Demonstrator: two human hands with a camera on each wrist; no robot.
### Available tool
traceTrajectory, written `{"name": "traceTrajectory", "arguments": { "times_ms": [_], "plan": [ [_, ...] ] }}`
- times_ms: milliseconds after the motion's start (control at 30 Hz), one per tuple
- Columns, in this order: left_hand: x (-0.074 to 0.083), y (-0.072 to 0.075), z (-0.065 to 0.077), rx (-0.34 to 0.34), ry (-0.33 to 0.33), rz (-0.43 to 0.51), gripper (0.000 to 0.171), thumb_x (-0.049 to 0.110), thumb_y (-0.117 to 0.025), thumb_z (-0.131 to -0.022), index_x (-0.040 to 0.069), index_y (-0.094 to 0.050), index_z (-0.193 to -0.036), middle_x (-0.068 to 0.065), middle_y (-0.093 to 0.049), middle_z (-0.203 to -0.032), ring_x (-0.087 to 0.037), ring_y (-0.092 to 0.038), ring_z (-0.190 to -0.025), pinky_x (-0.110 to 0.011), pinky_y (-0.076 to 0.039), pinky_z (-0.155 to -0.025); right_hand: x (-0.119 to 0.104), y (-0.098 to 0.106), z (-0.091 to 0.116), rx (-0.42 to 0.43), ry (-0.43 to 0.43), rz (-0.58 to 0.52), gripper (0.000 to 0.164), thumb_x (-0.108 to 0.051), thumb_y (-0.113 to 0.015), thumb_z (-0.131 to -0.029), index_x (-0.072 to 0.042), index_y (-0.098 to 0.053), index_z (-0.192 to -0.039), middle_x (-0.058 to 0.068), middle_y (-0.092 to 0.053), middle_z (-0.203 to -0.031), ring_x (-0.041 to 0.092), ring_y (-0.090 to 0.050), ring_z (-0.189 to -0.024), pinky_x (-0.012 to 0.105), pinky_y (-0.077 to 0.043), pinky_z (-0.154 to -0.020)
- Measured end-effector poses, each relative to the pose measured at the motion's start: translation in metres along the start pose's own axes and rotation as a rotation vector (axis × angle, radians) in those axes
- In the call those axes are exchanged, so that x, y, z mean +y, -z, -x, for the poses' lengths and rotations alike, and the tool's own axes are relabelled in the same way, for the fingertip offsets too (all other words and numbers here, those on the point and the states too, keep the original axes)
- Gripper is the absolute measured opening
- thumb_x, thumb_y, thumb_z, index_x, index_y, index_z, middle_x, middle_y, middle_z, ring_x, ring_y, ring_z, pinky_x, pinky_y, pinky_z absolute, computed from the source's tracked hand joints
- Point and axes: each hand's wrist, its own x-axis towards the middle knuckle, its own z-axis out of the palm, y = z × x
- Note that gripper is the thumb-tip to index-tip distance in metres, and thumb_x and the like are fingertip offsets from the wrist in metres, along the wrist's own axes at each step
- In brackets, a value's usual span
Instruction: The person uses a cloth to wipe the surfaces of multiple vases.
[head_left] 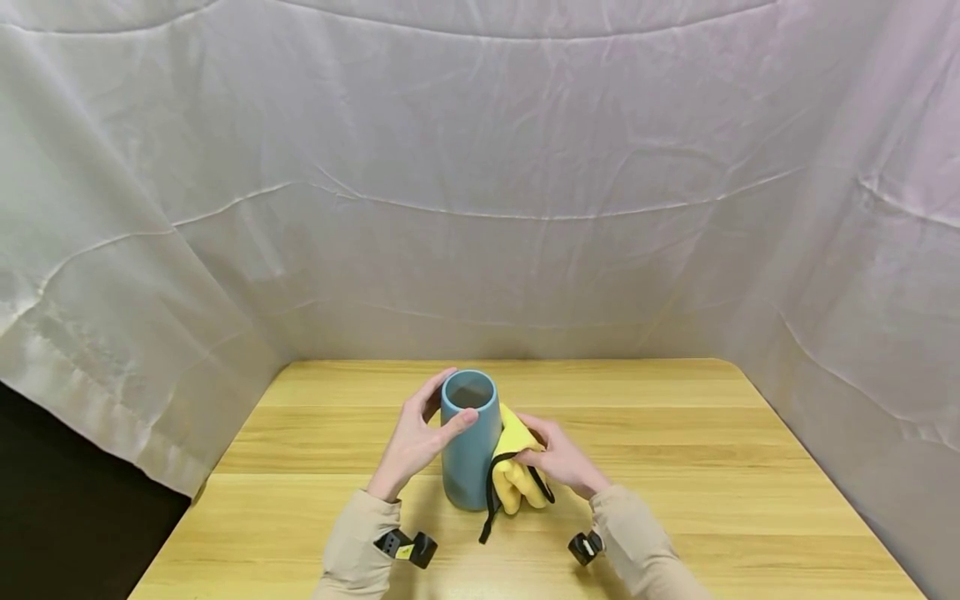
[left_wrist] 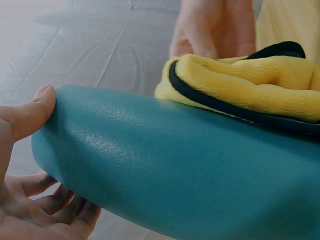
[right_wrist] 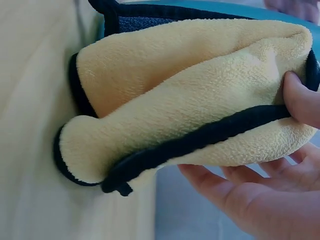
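A tall blue vase with a round open mouth stands upright on the wooden table. My left hand grips it near the rim, thumb on the near side and fingers round the far left side; the left wrist view shows the thumb and curled fingers on the vase. Against the vase's right side lies a bunched yellow cloth with black edging. My right hand pinches this cloth between thumb and fingers, its lower folds hanging down beside the vase. A dark grey-blue face of the cloth shows in the right wrist view.
The light wooden table extends to both sides and behind the vase. Pale grey fabric hangs round the back and sides. A black area lies beyond the table's left edge. Black devices are strapped to both wrists.
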Motion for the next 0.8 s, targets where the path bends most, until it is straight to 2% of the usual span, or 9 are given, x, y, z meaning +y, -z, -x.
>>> {"name": "traceTrajectory", "arguments": {
  "times_ms": [333,633,800],
  "plan": [
    [-0.0003,-0.0004,-0.0004,-0.002,0.002,0.001,0.068,0.018,-0.077,-0.089,0.004,-0.046,-0.148,-0.015,-0.061,-0.139,-0.033,-0.055,-0.134,-0.052,-0.036,-0.120,0.0078,-0.0006,0.0003,-0.009,0.006,-0.015,0.063,-0.006,-0.066,-0.093,-0.006,-0.044,-0.151,0.020,-0.056,-0.144,0.028,-0.055,-0.125,0.039,-0.046,-0.104],
    [-0.0003,-0.0005,0.0000,-0.002,-0.003,0.001,0.066,0.017,-0.077,-0.089,0.006,-0.048,-0.148,-0.015,-0.061,-0.138,-0.033,-0.055,-0.134,-0.052,-0.036,-0.120,0.0102,-0.0019,0.0002,0.006,0.014,-0.009,0.062,-0.006,-0.066,-0.093,-0.006,-0.045,-0.151,0.020,-0.056,-0.144,0.028,-0.055,-0.124,0.041,-0.046,-0.104],
    [0.0002,-0.0002,0.0004,0.002,-0.006,-0.001,0.065,0.017,-0.077,-0.089,0.008,-0.049,-0.147,-0.015,-0.061,-0.139,-0.033,-0.056,-0.133,-0.052,-0.037,-0.120,0.0085,-0.0017,0.0000,0.008,0.024,-0.021,0.062,-0.005,-0.065,-0.093,-0.005,-0.043,-0.152,0.021,-0.055,-0.145,0.027,-0.055,-0.123,0.036,-0.048,-0.101]
  ]
}}
